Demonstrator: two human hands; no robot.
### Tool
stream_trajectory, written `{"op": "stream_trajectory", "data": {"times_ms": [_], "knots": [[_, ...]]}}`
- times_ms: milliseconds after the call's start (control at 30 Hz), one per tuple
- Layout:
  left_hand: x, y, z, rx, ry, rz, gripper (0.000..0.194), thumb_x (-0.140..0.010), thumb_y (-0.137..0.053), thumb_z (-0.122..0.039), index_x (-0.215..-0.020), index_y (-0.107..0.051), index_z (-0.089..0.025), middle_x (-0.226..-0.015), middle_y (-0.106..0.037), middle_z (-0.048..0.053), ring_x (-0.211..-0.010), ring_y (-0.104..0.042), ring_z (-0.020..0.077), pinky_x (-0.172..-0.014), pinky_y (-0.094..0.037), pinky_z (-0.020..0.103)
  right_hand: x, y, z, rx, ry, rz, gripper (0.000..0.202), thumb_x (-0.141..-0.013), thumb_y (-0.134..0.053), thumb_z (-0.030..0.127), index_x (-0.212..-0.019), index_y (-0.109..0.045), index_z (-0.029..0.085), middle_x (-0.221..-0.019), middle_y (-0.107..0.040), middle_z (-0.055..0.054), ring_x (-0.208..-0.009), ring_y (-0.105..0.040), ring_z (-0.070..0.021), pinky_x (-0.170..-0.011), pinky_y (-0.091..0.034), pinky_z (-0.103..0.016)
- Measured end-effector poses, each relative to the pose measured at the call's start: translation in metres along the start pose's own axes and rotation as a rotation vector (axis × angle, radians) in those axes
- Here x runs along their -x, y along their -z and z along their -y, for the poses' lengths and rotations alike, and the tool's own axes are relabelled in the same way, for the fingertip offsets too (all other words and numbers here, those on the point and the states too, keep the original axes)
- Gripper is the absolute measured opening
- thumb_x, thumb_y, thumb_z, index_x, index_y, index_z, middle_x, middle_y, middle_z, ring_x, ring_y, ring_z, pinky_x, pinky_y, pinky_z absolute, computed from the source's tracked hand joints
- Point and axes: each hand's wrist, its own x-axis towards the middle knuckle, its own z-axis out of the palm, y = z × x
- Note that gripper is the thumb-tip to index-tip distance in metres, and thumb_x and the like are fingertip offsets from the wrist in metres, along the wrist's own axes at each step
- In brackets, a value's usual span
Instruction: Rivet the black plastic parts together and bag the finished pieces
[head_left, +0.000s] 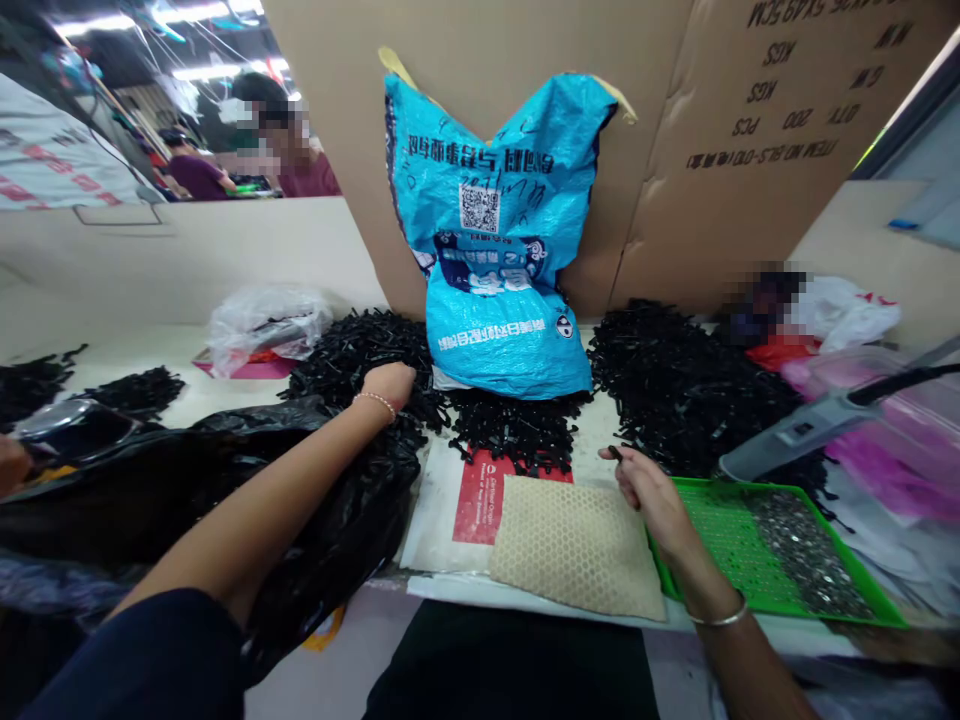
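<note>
My left hand [388, 390] is closed, knuckles up, over the left heap of small black parts [352, 350]; its fingertips and anything in them are hidden. Between the thumb and fingers of my right hand [641, 485] is a small black part [615, 454], held above the table just right of the beige honeycomb mat [577, 550]. A blue woven sack [510, 240] stands upright in the middle, with more black parts [517, 425] spread at its foot. Beside my right wrist lies a green tray [712, 530] with small shiny metal pieces [810, 550].
A larger black heap [682, 380] lies right of the sack, near a grey lamp arm [787, 440]. A black plastic bag [330, 520] lies under my left forearm. Clear bags [270, 320] sit at the back left. At the left edge, another person's hand [11, 465] shows.
</note>
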Motion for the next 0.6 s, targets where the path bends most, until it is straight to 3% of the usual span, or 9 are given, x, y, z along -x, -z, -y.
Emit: {"op": "stream_trajectory", "data": {"times_ms": [67,133,233,333,433,533,600], "knots": [[0.025,0.014,-0.001,0.137,-0.024,-0.094,0.029,-0.088,-0.051,-0.025,-0.108,-0.07,-0.015,-0.114,-0.069,0.015,-0.108,-0.063,0.0276,-0.089,-0.048,0.034,0.015,-0.005,0.004,-0.081,-0.06,0.058,0.042,-0.094,-0.047,0.043,-0.122,-0.063,0.017,-0.069,-0.058,-0.001,-0.059,-0.053,-0.0131,-0.056,-0.047,-0.025],[0.064,0.028,-0.008,0.53,-0.047,-0.171,0.029,-0.084,-0.059,-0.035,-0.104,-0.068,-0.016,-0.104,-0.071,0.009,-0.096,-0.065,0.0237,-0.083,-0.05,0.031,0.029,-0.011,0.012,-0.086,-0.023,0.113,0.043,-0.094,-0.047,0.041,-0.13,-0.058,0.021,-0.079,-0.06,-0.002,-0.072,-0.058,-0.0143,-0.07,-0.051,-0.027],[0.139,0.037,-0.035,1.245,-0.051,0.073,0.041,-0.079,-0.064,-0.049,-0.105,-0.06,-0.017,-0.086,-0.068,0.004,-0.073,-0.064,0.0176,-0.063,-0.05,0.027,0.047,-0.025,0.024,-0.063,0.077,0.212,0.042,-0.094,-0.051,0.038,-0.134,-0.055,0.027,-0.095,-0.062,-0.004,-0.091,-0.062,-0.0158,-0.087,-0.052,-0.031],[0.199,0.025,-0.08,1.614,-0.003,0.38,0.045,-0.078,-0.065,-0.053,-0.105,-0.057,-0.018,-0.071,-0.061,-0.001,-0.052,-0.05,0.0093,-0.05,-0.037,0.021,0.063,-0.038,0.026,-0.139,0.092,0.163,0.047,-0.087,-0.063,0.035,-0.132,-0.054,0.026,-0.091,-0.063,-0.003,-0.085,-0.066,-0.0155,-0.079,-0.056,-0.029],[0.221,-0.003,-0.129,1.864,0.035,0.49,0.044,-0.078,-0.067,-0.051,-0.102,-0.061,-0.015,-0.069,-0.054,-0.002,-0.051,-0.034,0.005,-0.049,-0.024,0.02,0.077,-0.044,0.02,-0.117,0.113,0.008,0.036,-0.08,-0.073,0.029,-0.114,-0.061,0.025,-0.082,-0.065,-0.001,-0.075,-0.067,-0.0157,-0.068,-0.057,-0.026],[0.217,-0.026,-0.169,2.072,-0.007,0.571,0.036,-0.078,-0.067,-0.045,-0.096,-0.066,-0.013,-0.069,-0.047,-0.003,-0.056,-0.032,0.0063,-0.054,-0.022,0.022,0.088,-0.039,0.015,0.07,0.23,0.006,0.013,-0.081,-0.072,0.025,-0.093,-0.067,0.024,-0.084,-0.07,-0.004,-0.077,-0.068,-0.0178,-0.067,-0.058,-0.027],[0.213,-0.032,-0.186,2.132,-0.069,0.627,0.029,-0.078,-0.065,-0.041,-0.085,-0.066,-0.012,-0.064,-0.043,-0.003,-0.058,-0.034,0.008,-0.057,-0.025,0.024,0.092,-0.033,0.015,0.161,0.313,0.016,0.01,-0.083,-0.07,0.022,-0.092,-0.069,0.025,-0.085,-0.071,-0.004,-0.078,-0.068,-0.0186,-0.067,-0.058,-0.029]]}}
